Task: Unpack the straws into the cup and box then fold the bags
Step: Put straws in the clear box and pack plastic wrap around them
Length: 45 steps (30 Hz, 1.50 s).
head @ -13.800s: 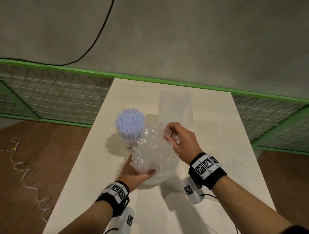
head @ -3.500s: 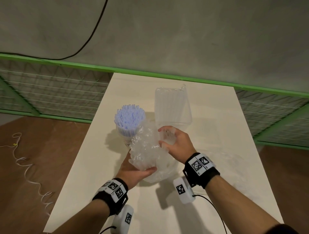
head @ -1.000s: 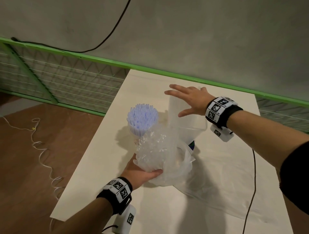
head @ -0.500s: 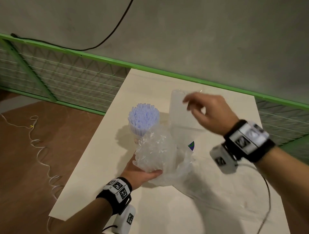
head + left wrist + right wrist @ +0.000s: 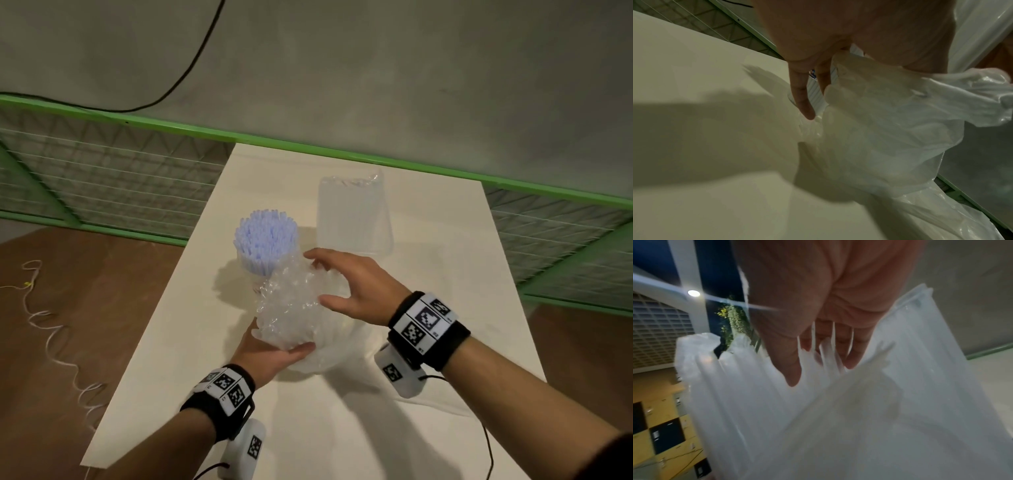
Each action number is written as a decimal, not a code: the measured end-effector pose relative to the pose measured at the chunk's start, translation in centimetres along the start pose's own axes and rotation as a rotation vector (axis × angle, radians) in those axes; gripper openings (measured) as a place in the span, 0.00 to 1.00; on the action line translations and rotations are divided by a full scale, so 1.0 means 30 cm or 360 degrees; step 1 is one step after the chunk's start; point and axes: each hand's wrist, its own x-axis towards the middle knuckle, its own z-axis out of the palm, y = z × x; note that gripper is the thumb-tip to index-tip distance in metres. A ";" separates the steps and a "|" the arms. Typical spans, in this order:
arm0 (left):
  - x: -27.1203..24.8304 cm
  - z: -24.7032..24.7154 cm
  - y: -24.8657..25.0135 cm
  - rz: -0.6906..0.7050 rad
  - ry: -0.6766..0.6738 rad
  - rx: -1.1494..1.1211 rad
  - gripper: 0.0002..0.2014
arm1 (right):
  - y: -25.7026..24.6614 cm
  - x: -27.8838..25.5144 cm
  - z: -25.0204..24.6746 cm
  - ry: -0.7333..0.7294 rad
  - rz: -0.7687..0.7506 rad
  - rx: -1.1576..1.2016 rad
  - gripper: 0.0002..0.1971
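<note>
On the wooden floor at far left a pale cord lies in loose coils beside the white bench. A green-framed mesh fence runs behind the bench below a grey wall, with a black cable hanging across it.

Toward the bench's left side stands the cup, mostly hidden, packed with upright pale blue straws. Just right of it and nearer the person is the bag, a crumpled clear plastic sack held up off the bench and touching the cup's side. The left hand cradles it from beneath, palm up, thumb and fingers curled round the bunched lower part; the left wrist view shows plastic gathered against the palm. Whether straws remain inside the bag cannot be told from the head view, though the right wrist view shows pale ridged lengths within the plastic.

The right hand comes in over the bag's upper right side, fingers spread and only slightly bent, their tips at the plastic without a clear grip. Both wrists wear black bands with square markers.

Behind the right hand stands the box, a tall clear container with something clear and crinkled at its rim. A flat clear plastic sheet lies on the bench under the right forearm.
</note>
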 end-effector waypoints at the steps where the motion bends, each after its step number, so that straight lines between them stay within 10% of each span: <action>1: 0.000 0.000 0.003 0.0005 0.0000 -0.0005 0.41 | 0.006 0.000 0.008 0.0069 -0.0020 0.0022 0.29; 7: -0.001 0.012 0.020 0.0086 -0.0015 0.0019 0.37 | 0.013 -0.023 0.059 0.0319 -0.0072 0.0124 0.15; 26: 0.024 0.010 0.002 0.0016 -0.0022 0.0093 0.33 | -0.019 -0.037 0.135 0.0618 0.0031 0.0055 0.12; 34: 0.035 -0.001 -0.014 -0.0019 -0.0028 0.0119 0.48 | -0.017 -0.048 0.130 0.0844 0.0040 0.0089 0.12; 45: 0.043 -0.004 -0.014 -0.0012 -0.0040 0.0113 0.38 | -0.075 -0.024 -0.128 0.1176 0.0065 0.0546 0.12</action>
